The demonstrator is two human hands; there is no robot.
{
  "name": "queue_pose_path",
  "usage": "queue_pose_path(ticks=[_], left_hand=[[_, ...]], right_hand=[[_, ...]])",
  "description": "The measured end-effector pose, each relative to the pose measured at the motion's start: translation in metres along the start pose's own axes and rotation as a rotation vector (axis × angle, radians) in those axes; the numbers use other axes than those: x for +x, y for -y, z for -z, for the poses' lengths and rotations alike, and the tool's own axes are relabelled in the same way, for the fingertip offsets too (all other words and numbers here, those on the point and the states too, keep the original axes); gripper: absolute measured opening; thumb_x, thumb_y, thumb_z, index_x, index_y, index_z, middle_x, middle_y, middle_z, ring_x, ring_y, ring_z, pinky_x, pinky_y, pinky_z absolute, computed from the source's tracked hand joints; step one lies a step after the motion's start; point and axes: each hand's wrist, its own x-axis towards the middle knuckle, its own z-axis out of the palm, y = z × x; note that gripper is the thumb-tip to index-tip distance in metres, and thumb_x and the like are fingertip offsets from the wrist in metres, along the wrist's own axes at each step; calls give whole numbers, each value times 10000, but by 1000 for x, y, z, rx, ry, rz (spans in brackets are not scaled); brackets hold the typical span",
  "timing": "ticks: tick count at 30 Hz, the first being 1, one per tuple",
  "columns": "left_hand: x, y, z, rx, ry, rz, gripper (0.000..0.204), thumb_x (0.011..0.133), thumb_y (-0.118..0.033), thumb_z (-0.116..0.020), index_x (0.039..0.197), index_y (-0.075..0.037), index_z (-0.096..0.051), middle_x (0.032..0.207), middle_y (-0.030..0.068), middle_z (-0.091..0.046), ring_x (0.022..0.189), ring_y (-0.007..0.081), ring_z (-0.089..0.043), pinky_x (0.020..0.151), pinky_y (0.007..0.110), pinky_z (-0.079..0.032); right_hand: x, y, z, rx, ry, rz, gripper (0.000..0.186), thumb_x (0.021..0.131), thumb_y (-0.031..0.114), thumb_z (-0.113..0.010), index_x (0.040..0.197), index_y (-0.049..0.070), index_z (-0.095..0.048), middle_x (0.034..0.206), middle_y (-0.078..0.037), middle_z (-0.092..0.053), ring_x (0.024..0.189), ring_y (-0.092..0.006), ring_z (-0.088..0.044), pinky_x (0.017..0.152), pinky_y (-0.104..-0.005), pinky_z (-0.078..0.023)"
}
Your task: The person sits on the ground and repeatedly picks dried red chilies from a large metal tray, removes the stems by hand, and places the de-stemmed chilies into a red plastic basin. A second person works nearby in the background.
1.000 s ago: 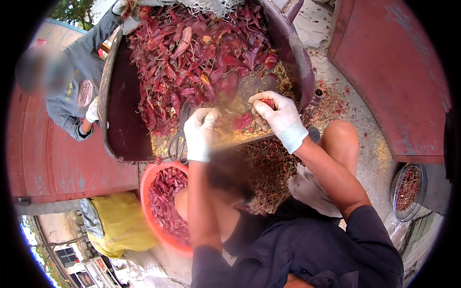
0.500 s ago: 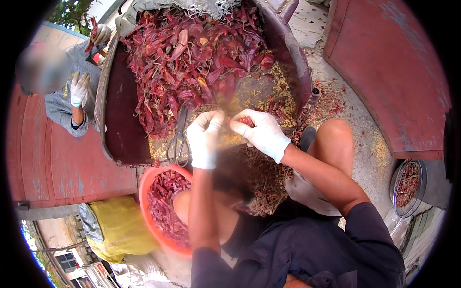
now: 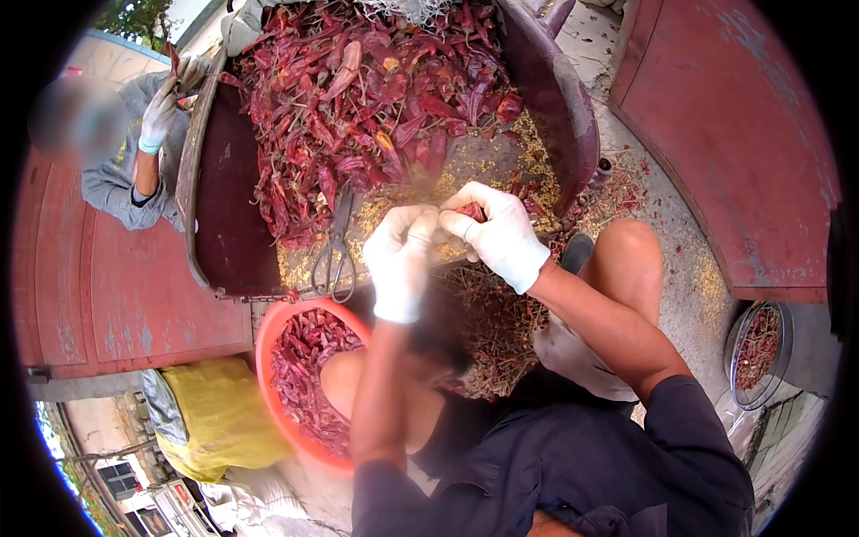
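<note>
Both my hands wear white gloves and meet over the near edge of a dark red cart bed. My right hand is closed around a dried red chili, part of which shows between the fingers. My left hand is pinched, its fingertips against those of the right; what they hold, if anything, is hidden. Beyond them lies a heap of dried red chilies, with yellow seeds scattered over the bed. Black-handled scissors rest on the bed's near edge, left of my left hand.
An orange-red basin of chilies stands by my left knee. Stems litter the ground between my legs. A co-worker in white gloves handles a chili at the far left. A yellow sack and a round tray of stems flank me.
My hands have come together, the left moving right toward the right hand's fingertips. The chili stays in my right hand. The co-worker's lower hand has risen to meet the other.
</note>
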Motion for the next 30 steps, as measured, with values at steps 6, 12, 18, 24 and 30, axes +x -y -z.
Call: queue_pose_path(ticks=[6,12,18,24,30], left_hand=[[4,18,2,-435,82,87,153,979,-163,-627,993,-13,-654,828,39,-667,669,115,-614,576,228,-477],[14,27,8,-749,53,141,186,982,-188,-619,1012,-5,-629,908,81,-677,753,152,-654,607,261,-516],[25,2,37,739,256,72,278,912,-262,-711,808,-5,-694,708,66,-689,568,130,-582,562,278,-484],[17,26,18,986,105,-527,234,801,-246,-714,1007,-136,-700,945,93,-650,906,291,-621,780,400,-503],[28,40,16,1019,78,-622,271,768,-206,-749,997,-85,-671,922,105,-650,889,309,-610,765,436,-492]], right_hand=[[2,-3,1,376,77,-79,77,930,115,-675,948,53,-633,744,-22,-654,579,-74,-579,468,-220,-435],[9,-5,8,628,61,-192,95,941,123,-664,997,61,-619,813,-36,-647,646,-98,-598,514,-230,-464],[9,6,27,394,-135,-99,120,944,163,-663,1002,61,-638,844,-41,-656,653,-101,-608,515,-252,-500],[11,2,31,292,-111,-76,143,931,186,-685,1021,76,-667,829,-11,-654,622,-92,-611,516,-242,-500],[7,-1,27,-177,-49,101,201,886,164,-705,1068,80,-695,857,-54,-698,715,-152,-658,654,-289,-535]])
